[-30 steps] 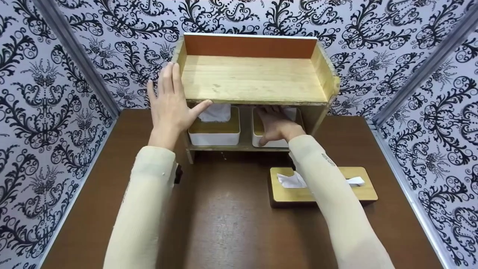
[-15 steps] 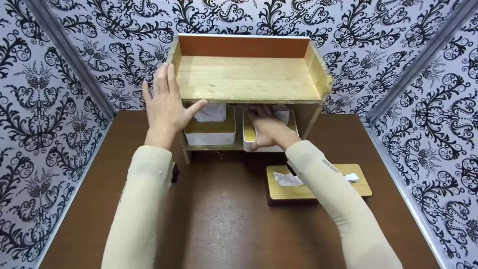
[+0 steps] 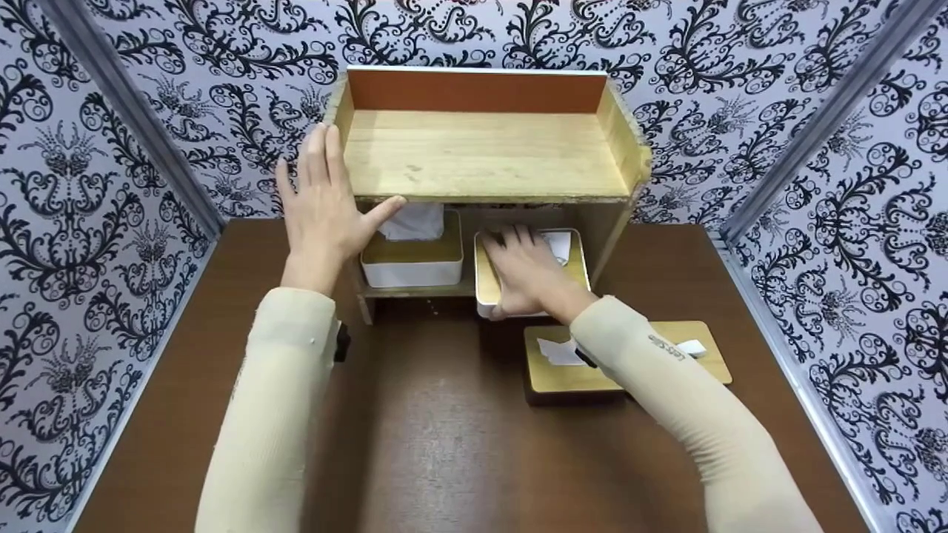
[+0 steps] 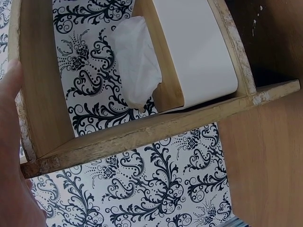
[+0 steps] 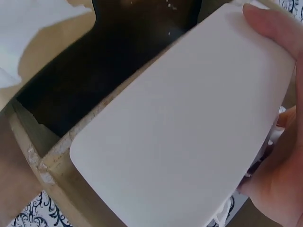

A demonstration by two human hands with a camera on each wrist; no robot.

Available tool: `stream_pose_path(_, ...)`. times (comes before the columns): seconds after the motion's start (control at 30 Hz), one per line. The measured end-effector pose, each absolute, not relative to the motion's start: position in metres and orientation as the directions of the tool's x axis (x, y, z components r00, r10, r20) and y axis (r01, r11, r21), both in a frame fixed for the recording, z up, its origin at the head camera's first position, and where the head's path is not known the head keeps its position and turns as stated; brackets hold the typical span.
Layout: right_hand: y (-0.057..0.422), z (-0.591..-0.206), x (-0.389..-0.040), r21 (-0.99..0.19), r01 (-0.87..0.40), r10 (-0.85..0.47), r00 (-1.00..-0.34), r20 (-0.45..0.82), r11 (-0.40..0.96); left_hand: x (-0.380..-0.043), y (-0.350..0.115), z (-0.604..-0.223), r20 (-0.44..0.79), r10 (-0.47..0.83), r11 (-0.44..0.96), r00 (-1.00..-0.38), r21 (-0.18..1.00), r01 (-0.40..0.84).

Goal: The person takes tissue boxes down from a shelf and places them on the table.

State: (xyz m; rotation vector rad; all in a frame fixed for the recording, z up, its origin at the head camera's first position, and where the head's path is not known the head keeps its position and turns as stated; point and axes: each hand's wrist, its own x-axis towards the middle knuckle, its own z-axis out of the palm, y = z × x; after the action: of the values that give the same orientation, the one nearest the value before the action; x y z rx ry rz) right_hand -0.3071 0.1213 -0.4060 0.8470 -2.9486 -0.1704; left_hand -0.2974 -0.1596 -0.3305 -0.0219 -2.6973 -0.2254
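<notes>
As we are examining the wooden shelf unit, we are recording 2 hands on it and its contents. We are finding the left hand with fingers straight and thumb spread apart; it is resting against the unit's left side, the thumb reaching the front edge of the upper board. We are finding the right hand clamped on 1 white tissue box, its thumb pressing the front wall and its fingers lying across the wood-coloured lid. We are locating this box at the right of the lower compartment, its front projecting past the unit's front edge; whether its base is touching the lower board, we are not able to tell. To its left, a 2nd white box is standing inside the compartment, tissue showing above its lid. In front of the unit, we are noting 1 long dark-sided box lying on the brown table, the right sleeve crossing over it. Behind, we are observing a black-and-white patterned wall.
</notes>
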Motion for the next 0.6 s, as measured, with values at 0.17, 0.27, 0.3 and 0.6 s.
stream_pose_path(0.17,0.119,-0.412,-0.296,0.172,-0.51,-0.531,-0.841,0.109,0.843,-0.298,-0.16,-0.33,0.41,-0.024,0.988,-0.912,0.147,0.04)
stream_pose_path(0.27,0.118,-0.416,-0.289,0.178,-0.516,-0.54,-0.829,0.142,0.838,-0.298,-0.16,-0.33,0.409,-0.023,0.989,-0.912,0.146,0.041)
stream_pose_path(0.3,0.118,-0.417,-0.286,0.176,-0.518,-0.543,-0.827,0.149,0.837,-0.298,-0.16,-0.33,0.409,-0.022,0.988,-0.912,0.146,0.042)
stream_pose_path(0.6,0.115,-0.425,-0.263,0.182,-0.516,-0.544,-0.82,0.176,0.837,-0.298,-0.16,-0.33,0.411,-0.016,0.987,-0.912,0.152,0.051)
